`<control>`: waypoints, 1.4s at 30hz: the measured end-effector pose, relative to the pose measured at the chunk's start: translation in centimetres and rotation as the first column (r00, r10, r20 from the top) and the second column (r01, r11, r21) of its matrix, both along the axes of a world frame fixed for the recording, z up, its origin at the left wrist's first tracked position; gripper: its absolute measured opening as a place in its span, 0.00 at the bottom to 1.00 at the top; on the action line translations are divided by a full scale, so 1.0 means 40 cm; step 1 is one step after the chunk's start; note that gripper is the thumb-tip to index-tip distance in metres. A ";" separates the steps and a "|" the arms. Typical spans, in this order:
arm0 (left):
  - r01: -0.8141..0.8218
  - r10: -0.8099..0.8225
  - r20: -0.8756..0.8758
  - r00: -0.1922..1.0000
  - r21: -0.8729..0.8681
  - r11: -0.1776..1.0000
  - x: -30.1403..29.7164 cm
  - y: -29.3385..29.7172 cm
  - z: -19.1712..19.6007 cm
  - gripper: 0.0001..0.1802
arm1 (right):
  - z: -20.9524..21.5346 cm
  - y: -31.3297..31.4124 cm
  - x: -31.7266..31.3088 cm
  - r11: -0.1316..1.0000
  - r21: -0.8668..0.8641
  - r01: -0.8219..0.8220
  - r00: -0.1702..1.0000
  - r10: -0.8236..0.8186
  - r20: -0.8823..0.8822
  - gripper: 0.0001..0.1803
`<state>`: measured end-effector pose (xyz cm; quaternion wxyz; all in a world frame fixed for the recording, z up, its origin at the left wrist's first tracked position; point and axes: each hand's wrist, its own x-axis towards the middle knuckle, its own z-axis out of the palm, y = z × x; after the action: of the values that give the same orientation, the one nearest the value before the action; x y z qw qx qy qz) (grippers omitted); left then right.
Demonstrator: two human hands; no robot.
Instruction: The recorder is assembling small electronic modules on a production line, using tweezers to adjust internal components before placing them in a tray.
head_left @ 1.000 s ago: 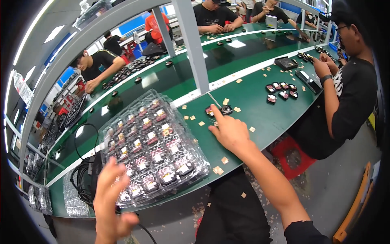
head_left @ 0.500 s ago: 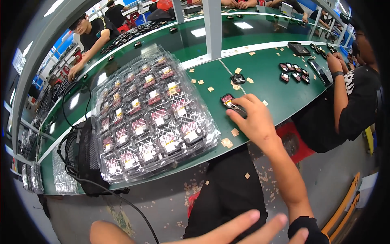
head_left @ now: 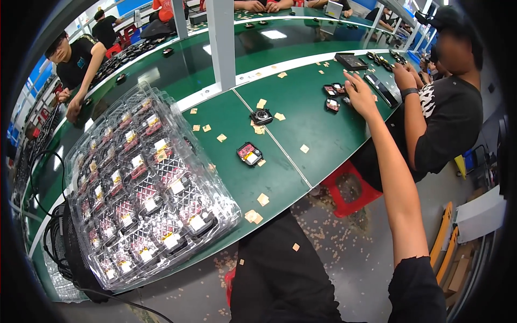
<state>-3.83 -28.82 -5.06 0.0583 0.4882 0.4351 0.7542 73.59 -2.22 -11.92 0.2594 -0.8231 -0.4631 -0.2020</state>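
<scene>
My right hand [head_left: 362, 97] reaches far to the right over the green work table [head_left: 285, 183]. Its fingers are apart and extended, over a cluster of small black-cased devices [head_left: 332, 105] with pink and white insides. Part of the cluster lies hidden behind the hand, and I cannot tell whether the fingers touch it. A single open device [head_left: 249, 154] of the same kind rests alone on the table in front of me. Behind it sits a black unit with a round part [head_left: 261, 117]. My left hand is out of view.
Clear plastic trays [head_left: 156, 188] full of devices stand at the left, with black cables [head_left: 54, 242] beside them. A grey post [head_left: 221, 43] rises behind the table. Small tan squares [head_left: 262, 199] are scattered about. A co-worker [head_left: 441, 107] sits close on the right.
My right hand let go of the device in front of me and moved right to the cluster. My left hand left the lower edge of view. The view turned rightward.
</scene>
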 end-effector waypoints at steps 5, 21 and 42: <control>-0.174 0.408 0.160 0.899 -0.725 0.666 0.006 -0.130 -0.341 0.08 | -0.015 0.034 -0.030 0.934 -0.195 -0.300 0.947 0.267 -0.176 0.21; 0.538 -0.540 0.323 0.777 -0.786 0.304 0.430 -0.047 -0.493 0.12 | 0.024 0.005 -0.618 0.869 -0.179 -0.460 0.885 0.434 -0.168 0.20; 0.651 -0.676 0.375 0.635 -0.731 0.206 0.567 0.028 -0.390 0.10 | 0.092 -0.344 -0.797 0.701 -0.212 -0.681 0.731 0.636 -0.247 0.17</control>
<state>18.85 -27.69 -20.64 0.5876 0.5481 0.4794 0.3527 41.72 -15.98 -8.22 0.2269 -0.6439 -0.7297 0.0385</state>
